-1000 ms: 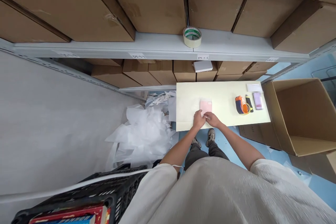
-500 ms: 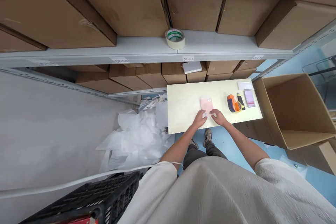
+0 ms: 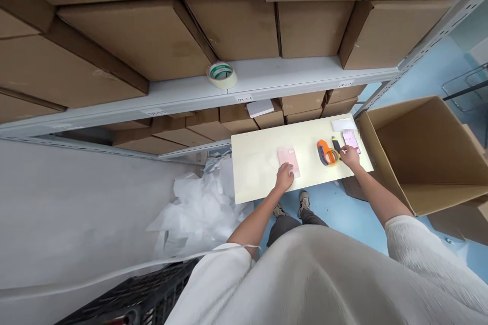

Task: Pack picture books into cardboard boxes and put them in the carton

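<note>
A flat pink packet (image 3: 287, 157) lies in the middle of a pale yellow table (image 3: 255, 172). My left hand (image 3: 284, 179) rests on the packet's near edge, fingers curled on it. My right hand (image 3: 349, 156) has reached to the right end of the table, between an orange tape dispenser (image 3: 326, 152) and a phone (image 3: 351, 140) with a lit screen. Its fingers are bent over a small dark object beside the dispenser; whether they grip it cannot be seen. A white card (image 3: 343, 124) lies just beyond the phone.
An open cardboard box (image 3: 427, 152) stands right of the table. Shelves packed with cartons run behind, with a tape roll (image 3: 221, 74) on the shelf edge. Crumpled white paper (image 3: 198, 208) lies on the floor at left. A black crate (image 3: 133, 299) sits near my left side.
My right hand left the pink packet and moved right to the tape dispenser and phone. My left hand stayed on the packet. The view swung leftward and tilted.
</note>
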Demonstrator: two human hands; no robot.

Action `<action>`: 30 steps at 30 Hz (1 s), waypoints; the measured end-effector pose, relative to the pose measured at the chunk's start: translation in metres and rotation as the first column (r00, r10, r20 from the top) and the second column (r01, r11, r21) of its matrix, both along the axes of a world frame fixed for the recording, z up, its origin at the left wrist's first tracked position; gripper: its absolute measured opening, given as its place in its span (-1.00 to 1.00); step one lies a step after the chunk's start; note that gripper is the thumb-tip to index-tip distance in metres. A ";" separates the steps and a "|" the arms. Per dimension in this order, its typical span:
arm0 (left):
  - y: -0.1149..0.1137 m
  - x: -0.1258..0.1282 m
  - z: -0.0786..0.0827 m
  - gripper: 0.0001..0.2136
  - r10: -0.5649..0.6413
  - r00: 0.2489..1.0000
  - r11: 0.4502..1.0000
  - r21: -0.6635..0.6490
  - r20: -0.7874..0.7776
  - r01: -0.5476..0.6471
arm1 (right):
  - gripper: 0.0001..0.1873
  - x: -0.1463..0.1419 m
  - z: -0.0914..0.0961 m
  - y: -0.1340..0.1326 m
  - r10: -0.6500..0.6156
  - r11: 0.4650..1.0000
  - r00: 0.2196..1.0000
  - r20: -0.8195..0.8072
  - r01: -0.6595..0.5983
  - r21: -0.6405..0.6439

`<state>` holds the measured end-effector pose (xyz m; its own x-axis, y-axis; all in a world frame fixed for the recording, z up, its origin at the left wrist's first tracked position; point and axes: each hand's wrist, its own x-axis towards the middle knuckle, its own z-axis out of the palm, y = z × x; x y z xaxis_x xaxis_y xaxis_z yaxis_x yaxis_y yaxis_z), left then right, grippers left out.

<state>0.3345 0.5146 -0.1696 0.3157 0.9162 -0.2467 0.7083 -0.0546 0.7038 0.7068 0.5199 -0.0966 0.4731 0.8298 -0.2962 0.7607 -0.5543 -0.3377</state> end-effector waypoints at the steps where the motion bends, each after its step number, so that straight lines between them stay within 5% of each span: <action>1: 0.000 -0.001 0.000 -0.56 -0.001 1.000 1.000 0.001 -0.014 0.001 | -0.70 0.004 -0.003 0.005 -0.001 0.999 1.000 0.023 0.002 -0.050; 7: -0.004 -0.006 -0.001 -0.58 0.006 0.996 1.000 -0.017 -0.092 -0.007 | -0.71 0.015 -0.019 0.045 0.003 0.966 0.997 0.079 0.018 -0.256; 16: -0.016 -0.011 -0.009 -0.58 0.054 0.988 0.997 -0.038 -0.142 -0.060 | -0.66 0.017 -0.032 0.079 0.182 0.903 0.980 0.084 -0.132 -0.409; 19: -0.017 -0.013 -0.010 -0.59 0.051 0.989 0.998 -0.037 -0.137 -0.057 | -0.66 0.015 -0.024 0.081 0.223 0.910 0.968 0.114 -0.165 -0.379; 23: -0.014 -0.017 -0.010 -0.59 0.056 0.992 0.997 -0.042 -0.115 -0.062 | -0.63 0.016 0.001 0.087 0.190 0.973 0.972 0.139 -0.167 -0.160; 27: -0.010 -0.023 -0.009 -0.59 0.074 0.993 0.996 -0.041 -0.089 -0.078 | -0.64 -0.003 0.028 0.092 -0.015 0.993 0.964 -0.267 0.046 0.108; 30: -0.011 -0.030 -0.008 -0.59 0.073 0.995 0.996 -0.040 -0.071 -0.076 | -0.75 -0.042 0.037 0.085 -0.075 0.970 0.762 -0.643 0.205 0.129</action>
<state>0.3048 0.5035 -0.1774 0.2273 0.9249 -0.3047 0.7566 0.0292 0.6533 0.6652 0.6046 -0.0594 0.3484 0.8375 -0.4210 0.2583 -0.5175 -0.8158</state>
